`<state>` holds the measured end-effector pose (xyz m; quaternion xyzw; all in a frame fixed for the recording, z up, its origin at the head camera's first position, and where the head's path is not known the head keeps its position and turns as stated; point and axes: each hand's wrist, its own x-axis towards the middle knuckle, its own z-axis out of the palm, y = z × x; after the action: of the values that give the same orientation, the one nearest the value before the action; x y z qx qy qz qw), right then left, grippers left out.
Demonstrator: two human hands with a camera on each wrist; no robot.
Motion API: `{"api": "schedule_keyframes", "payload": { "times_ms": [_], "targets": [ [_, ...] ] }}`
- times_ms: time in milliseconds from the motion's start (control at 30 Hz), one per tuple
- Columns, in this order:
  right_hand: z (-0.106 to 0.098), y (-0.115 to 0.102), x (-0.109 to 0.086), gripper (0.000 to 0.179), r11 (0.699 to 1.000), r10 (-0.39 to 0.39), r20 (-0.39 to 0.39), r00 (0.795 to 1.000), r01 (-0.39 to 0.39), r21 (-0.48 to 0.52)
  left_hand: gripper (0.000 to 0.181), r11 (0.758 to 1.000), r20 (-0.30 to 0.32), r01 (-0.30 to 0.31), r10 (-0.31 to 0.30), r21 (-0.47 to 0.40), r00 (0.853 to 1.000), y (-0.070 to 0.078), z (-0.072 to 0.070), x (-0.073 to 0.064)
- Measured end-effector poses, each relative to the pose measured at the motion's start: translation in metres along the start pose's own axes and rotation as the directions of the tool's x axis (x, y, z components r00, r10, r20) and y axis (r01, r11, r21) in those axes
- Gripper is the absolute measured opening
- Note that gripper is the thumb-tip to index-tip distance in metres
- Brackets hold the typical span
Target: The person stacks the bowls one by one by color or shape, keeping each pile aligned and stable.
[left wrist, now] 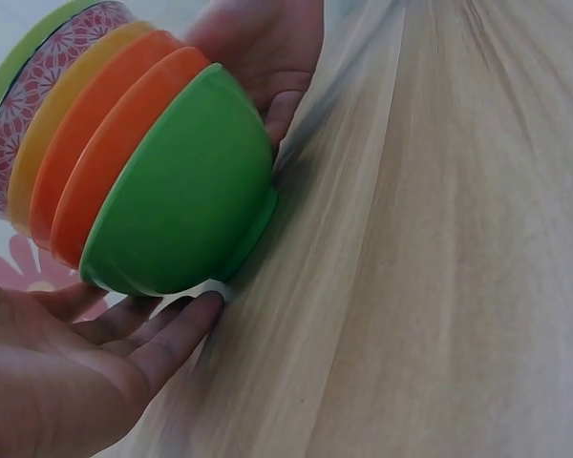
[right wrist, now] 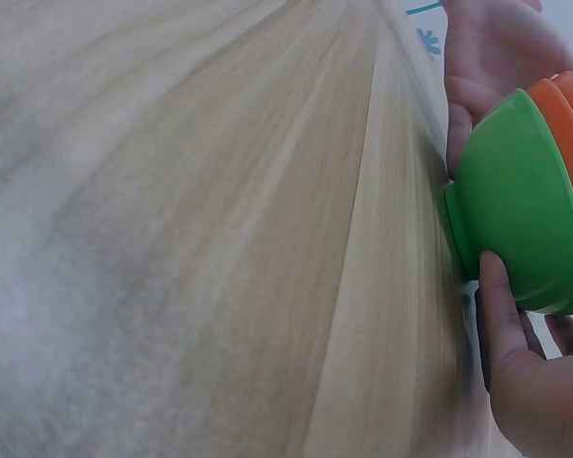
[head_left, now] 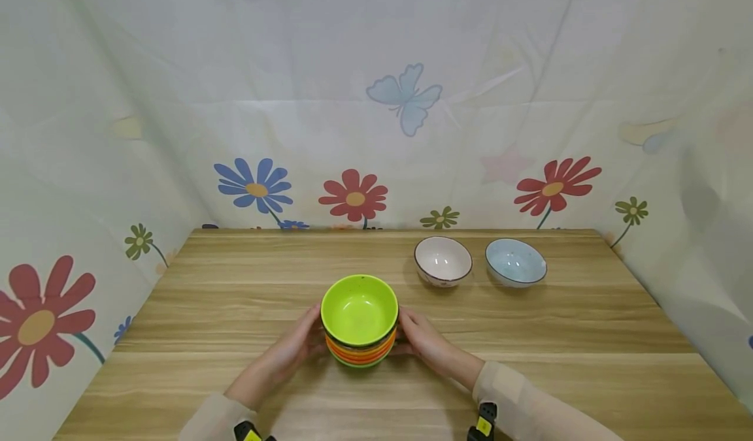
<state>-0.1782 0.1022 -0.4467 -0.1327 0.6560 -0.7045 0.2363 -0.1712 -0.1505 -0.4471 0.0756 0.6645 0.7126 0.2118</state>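
Both hands hold a stack of nested bowls [head_left: 360, 317] between them, front and centre on the wooden table [head_left: 235, 310]. A lime-green bowl [head_left: 359, 310] tops it. Lower down come a pink floral bowl [left wrist: 29, 105], a yellow one [left wrist: 43, 143], orange ones [left wrist: 124, 124] and a green bowl [left wrist: 186, 181] at the bottom, its foot right at the tabletop. My left hand [head_left: 297, 343] curves round the left side, fingertips under the green bowl by its foot. On the opposite side, my right hand [head_left: 426, 343] cups the stack, one fingertip against the green bowl.
Behind the stack to the right stand a white bowl [head_left: 443, 261] with a dark rim and a light blue bowl [head_left: 516, 262], side by side. A flower-printed cloth [head_left: 282, 121] hangs along the table's back and sides.
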Motion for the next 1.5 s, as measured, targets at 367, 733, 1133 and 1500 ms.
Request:
{"api": "schedule_keyframes", "payload": {
  "times_ms": [367, 733, 1133, 1500],
  "targets": [
    [0.001, -0.001, 0.0, 0.057, 1.0, 0.0, 0.005, 1.0, 0.0, 0.001, 0.072, 0.999, 0.087, -0.011, 0.015, -0.038, 0.996, -0.002, 0.0, -0.001],
    [0.002, 0.0, 0.0, 0.055, 1.0, 0.006, -0.029, 1.0, -0.006, -0.008, 0.063, 0.993, 0.096, 0.013, -0.001, -0.121, 0.995, -0.017, -0.006, 0.007],
    [0.0, 0.0, 0.003, 0.043, 0.98, -0.072, -0.171, 0.983, 0.038, -0.195, 0.066, 0.994, 0.075, 0.0, 0.008, -0.106, 0.997, -0.002, 0.004, -0.003],
    [-0.005, -0.005, 0.003, 0.024, 0.867, -0.285, -0.292, 0.913, 0.116, -0.485, 0.066, 0.994, 0.059, 0.008, -0.001, -0.105, 0.998, -0.002, 0.005, -0.002]
  ]
}}
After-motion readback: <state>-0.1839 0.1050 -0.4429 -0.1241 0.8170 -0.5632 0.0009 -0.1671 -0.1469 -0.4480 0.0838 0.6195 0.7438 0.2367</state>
